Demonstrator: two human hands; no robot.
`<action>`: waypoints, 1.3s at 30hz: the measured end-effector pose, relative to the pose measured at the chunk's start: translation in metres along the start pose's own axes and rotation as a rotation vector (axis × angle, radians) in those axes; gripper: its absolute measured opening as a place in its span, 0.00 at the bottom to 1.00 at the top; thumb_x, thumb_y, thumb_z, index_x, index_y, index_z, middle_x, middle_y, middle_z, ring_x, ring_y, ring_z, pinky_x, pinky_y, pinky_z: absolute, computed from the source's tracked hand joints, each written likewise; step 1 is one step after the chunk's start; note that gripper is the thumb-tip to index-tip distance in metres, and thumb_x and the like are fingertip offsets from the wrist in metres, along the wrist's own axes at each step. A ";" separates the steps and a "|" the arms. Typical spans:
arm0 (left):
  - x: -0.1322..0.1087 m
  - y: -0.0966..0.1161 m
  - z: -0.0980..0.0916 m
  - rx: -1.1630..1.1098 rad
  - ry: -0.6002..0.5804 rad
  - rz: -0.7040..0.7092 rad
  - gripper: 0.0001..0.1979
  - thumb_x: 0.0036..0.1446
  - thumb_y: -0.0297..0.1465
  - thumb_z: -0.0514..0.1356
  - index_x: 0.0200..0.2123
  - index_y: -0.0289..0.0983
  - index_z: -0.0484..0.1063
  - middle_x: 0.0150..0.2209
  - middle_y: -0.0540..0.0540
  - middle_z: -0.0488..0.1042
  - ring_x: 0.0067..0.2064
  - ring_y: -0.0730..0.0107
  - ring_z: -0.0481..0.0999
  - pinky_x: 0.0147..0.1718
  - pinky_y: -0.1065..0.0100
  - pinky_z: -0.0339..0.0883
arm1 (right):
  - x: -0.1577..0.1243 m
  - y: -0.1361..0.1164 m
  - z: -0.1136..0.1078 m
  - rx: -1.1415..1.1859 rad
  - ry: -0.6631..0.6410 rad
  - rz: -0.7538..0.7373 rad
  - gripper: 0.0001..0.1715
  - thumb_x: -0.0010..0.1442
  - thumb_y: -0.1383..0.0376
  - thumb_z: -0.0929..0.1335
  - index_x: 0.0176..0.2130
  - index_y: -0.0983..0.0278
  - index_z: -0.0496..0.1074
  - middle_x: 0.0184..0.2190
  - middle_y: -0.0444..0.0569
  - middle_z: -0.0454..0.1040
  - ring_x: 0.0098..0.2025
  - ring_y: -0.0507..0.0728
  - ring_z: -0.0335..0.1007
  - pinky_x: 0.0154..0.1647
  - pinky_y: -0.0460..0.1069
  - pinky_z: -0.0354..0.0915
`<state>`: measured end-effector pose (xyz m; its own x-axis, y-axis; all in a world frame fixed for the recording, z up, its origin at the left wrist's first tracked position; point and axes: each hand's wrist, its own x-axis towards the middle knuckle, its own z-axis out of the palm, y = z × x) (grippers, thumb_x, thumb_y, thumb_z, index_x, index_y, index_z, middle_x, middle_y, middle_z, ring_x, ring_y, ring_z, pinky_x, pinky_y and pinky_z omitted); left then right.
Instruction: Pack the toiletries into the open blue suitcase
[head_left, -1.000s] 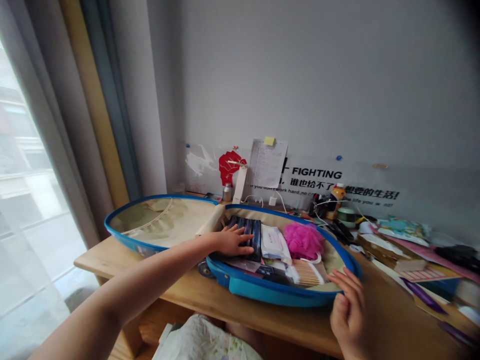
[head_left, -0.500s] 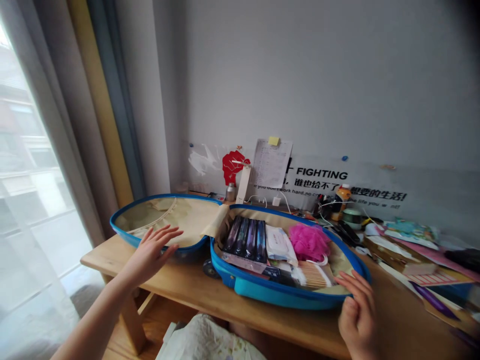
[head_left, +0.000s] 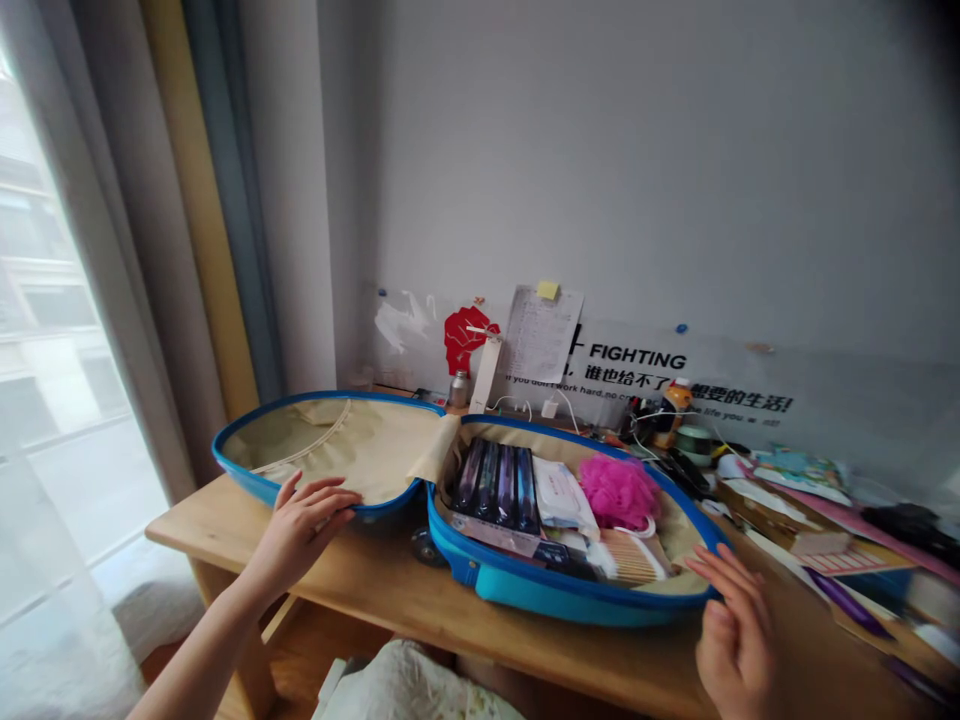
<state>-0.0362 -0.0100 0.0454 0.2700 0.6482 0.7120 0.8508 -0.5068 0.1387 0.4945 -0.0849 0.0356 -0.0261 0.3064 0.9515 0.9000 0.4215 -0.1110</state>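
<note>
A blue suitcase [head_left: 570, 598] lies open on a wooden table, its beige-lined lid [head_left: 390, 440] folded out to the left. Inside the right half are several dark boxed toothbrush-like packs [head_left: 495, 485], a white packet of wipes [head_left: 561, 492], a pink bath puff [head_left: 619, 490] and a bundle of thin cotton-swab-like sticks [head_left: 628, 556]. My left hand [head_left: 304, 520] is at the lid's front rim, fingers stretched out. At the right half's front right corner, my right hand [head_left: 731, 620] has its fingers extended over the rim. Neither hand holds anything; whether they press on the rims I cannot tell.
The wooden table [head_left: 360, 570] stands against a grey wall. Behind the suitcase are a small metal bottle [head_left: 459, 388] and a white lamp-like stand [head_left: 486, 375]. Papers, a purple object [head_left: 847, 603] and an orange-topped bottle [head_left: 675, 410] crowd the right side. Curtains [head_left: 161, 200] hang left.
My left hand has lowered slightly toward the lid's front rim. The right hand has shifted a little to the right with the suitcase corner. The view has shifted slightly.
</note>
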 end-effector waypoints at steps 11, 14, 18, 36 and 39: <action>0.003 0.012 0.004 -0.061 0.032 0.056 0.12 0.66 0.39 0.55 0.40 0.50 0.79 0.41 0.54 0.84 0.49 0.62 0.79 0.66 0.55 0.36 | 0.018 -0.023 0.004 -0.092 -0.139 -0.194 0.18 0.70 0.59 0.57 0.48 0.59 0.72 0.46 0.52 0.77 0.57 0.63 0.70 0.61 0.61 0.59; 0.005 0.021 0.005 -0.076 0.028 0.076 0.12 0.67 0.37 0.55 0.41 0.49 0.79 0.41 0.54 0.84 0.50 0.63 0.79 0.66 0.56 0.35 | 0.015 -0.022 0.002 -0.127 -0.133 -0.200 0.17 0.69 0.60 0.58 0.47 0.60 0.72 0.45 0.52 0.78 0.56 0.63 0.71 0.62 0.60 0.59; 0.006 0.035 0.009 -0.085 0.012 0.076 0.11 0.66 0.36 0.55 0.41 0.49 0.79 0.41 0.53 0.83 0.50 0.63 0.79 0.66 0.55 0.36 | 0.013 -0.014 -0.007 -0.159 -0.151 -0.182 0.16 0.69 0.61 0.58 0.46 0.60 0.72 0.43 0.51 0.79 0.54 0.62 0.73 0.60 0.58 0.60; 0.018 0.129 0.037 -0.187 0.061 0.053 0.11 0.68 0.33 0.55 0.40 0.48 0.78 0.41 0.54 0.83 0.49 0.64 0.78 0.66 0.56 0.38 | 0.075 -0.002 -0.025 -0.145 -0.604 0.450 0.22 0.62 0.47 0.60 0.38 0.57 0.75 0.39 0.50 0.81 0.40 0.60 0.77 0.39 0.52 0.70; 0.019 0.144 0.042 -0.240 0.099 0.010 0.12 0.69 0.34 0.54 0.39 0.48 0.78 0.40 0.54 0.83 0.49 0.64 0.78 0.66 0.56 0.39 | 0.096 -0.007 -0.006 -0.254 -0.842 0.529 0.21 0.62 0.50 0.60 0.41 0.58 0.74 0.37 0.49 0.81 0.36 0.59 0.78 0.37 0.51 0.69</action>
<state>0.1106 -0.0465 0.0499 0.2224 0.5901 0.7761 0.7140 -0.6406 0.2825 0.4887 -0.0633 0.1299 0.1920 0.9415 0.2770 0.9479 -0.1049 -0.3008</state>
